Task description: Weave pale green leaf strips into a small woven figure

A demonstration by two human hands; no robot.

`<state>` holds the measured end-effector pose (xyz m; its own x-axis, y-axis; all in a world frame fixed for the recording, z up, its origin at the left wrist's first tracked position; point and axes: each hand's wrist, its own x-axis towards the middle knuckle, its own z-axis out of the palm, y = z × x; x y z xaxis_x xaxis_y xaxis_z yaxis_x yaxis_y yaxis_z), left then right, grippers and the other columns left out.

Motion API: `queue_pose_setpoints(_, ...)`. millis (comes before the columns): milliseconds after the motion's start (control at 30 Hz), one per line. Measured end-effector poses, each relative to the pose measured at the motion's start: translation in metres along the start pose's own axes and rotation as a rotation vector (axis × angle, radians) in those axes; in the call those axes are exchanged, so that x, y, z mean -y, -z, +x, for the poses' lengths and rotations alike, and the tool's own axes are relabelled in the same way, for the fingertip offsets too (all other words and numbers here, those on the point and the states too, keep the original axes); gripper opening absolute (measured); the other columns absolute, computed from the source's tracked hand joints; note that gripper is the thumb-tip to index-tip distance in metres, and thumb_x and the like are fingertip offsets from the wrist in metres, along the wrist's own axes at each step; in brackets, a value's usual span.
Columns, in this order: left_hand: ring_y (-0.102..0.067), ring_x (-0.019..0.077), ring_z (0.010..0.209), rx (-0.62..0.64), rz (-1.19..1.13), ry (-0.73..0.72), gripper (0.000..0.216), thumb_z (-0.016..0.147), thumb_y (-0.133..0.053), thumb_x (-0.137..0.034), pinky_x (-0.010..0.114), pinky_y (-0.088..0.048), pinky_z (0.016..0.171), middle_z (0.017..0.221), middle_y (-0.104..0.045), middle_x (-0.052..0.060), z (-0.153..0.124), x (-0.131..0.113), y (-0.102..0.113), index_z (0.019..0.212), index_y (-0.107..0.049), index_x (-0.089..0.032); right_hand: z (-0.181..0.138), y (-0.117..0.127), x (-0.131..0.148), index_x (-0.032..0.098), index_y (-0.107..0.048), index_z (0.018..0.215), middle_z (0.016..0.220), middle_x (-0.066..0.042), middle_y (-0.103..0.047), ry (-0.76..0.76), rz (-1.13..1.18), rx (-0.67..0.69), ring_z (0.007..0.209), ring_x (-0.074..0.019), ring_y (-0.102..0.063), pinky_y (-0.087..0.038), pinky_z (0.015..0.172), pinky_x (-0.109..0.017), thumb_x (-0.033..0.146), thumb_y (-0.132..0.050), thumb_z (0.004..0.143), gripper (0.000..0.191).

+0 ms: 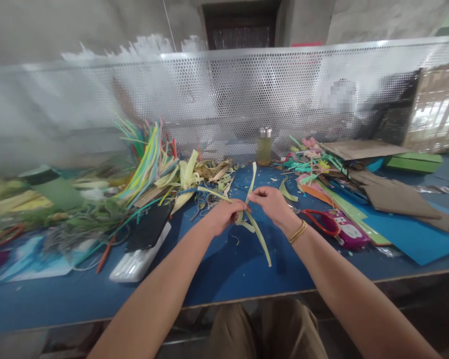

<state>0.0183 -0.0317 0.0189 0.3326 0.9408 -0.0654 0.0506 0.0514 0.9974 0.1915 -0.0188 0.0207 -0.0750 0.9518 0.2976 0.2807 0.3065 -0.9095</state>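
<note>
My left hand [224,215] and my right hand [271,203] meet over the middle of the blue table [227,269]. Both are closed in a pinch on pale yellow-green paper strips [254,224]. One strip rises from the fingers toward the back; others hang down and trail forward onto the table. A gold bracelet [298,232] sits on my right wrist.
A heap of coloured strips and scraps [149,164] lies at left, with a black phone [148,227] and a white case [139,259]. Red-handled scissors [321,222], a pink box [349,233], coloured sheets and cardboard [392,199] lie at right. A small bottle [264,145] stands before the perforated metal screen [224,94].
</note>
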Motion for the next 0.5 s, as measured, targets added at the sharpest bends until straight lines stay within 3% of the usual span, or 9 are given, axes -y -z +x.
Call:
queue_pose_setpoints(133, -0.042, 0.0114, 0.048, 0.017, 0.058, -0.012, 0.026, 0.069, -0.07, -0.04, 0.026, -0.03, 0.05, 0.048, -0.049, -0.001, -0.001, 0.001, 0.0, 0.07, -0.072, -0.015, -0.004, 0.007, 0.007, 0.02, -0.07, 0.083, 0.084, -0.006, -0.067, 0.229, -0.34, -0.252, 0.078, -0.0201, -0.058, -0.041, 0.076, -0.035, 0.046, -0.073, 0.072, 0.029)
queue_pose_setpoints(167, -0.04, 0.0106, 0.048, 0.021, 0.079, -0.025, 0.025, 0.069, -0.07, -0.04, 0.026, -0.028, 0.05, 0.048, -0.048, -0.002, -0.002, 0.002, -0.001, 0.07, -0.072, -0.014, -0.005, 0.008, 0.01, 0.021, -0.072, 0.086, 0.089, -0.007, -0.068, 0.283, -0.376, -0.249, 0.083, -0.0215, -0.058, -0.041, 0.08, -0.037, 0.046, -0.072, 0.074, 0.028)
queue_pose_setpoints(267, -0.033, 0.0084, 0.049, 0.017, 0.102, -0.067, 0.019, 0.067, -0.07, -0.033, 0.025, -0.024, 0.049, 0.049, -0.043, -0.004, -0.005, 0.004, -0.007, 0.066, -0.069, -0.014, -0.011, 0.004, 0.018, 0.026, -0.075, 0.083, 0.088, -0.006, -0.069, 0.398, -0.397, -0.028, 0.089, -0.0233, -0.059, -0.039, 0.087, -0.04, 0.046, -0.071, 0.077, 0.021)
queue_pose_setpoints(367, -0.036, 0.0084, 0.053, -0.015, 0.04, -0.09, 0.016, 0.058, -0.073, -0.024, 0.024, -0.029, 0.051, 0.055, -0.046, -0.005, -0.008, 0.004, -0.017, 0.069, -0.065, -0.016, -0.014, -0.002, 0.021, 0.027, -0.077, 0.085, 0.08, -0.005, -0.069, 0.413, -0.329, 0.179, 0.082, -0.0208, -0.059, -0.042, 0.08, -0.036, 0.042, -0.07, 0.078, 0.018)
queue_pose_setpoints(500, -0.044, 0.011, 0.059, 0.031, 0.069, -0.082, 0.018, 0.056, -0.075, -0.023, 0.026, -0.033, 0.053, 0.062, -0.054, -0.001, -0.011, 0.002, -0.027, 0.067, -0.063, -0.015, -0.013, -0.002, 0.02, 0.021, -0.074, 0.075, 0.073, -0.003, -0.065, 0.345, -0.2, 0.246, 0.07, -0.0153, -0.056, -0.043, 0.07, -0.03, 0.035, -0.066, 0.081, 0.017)
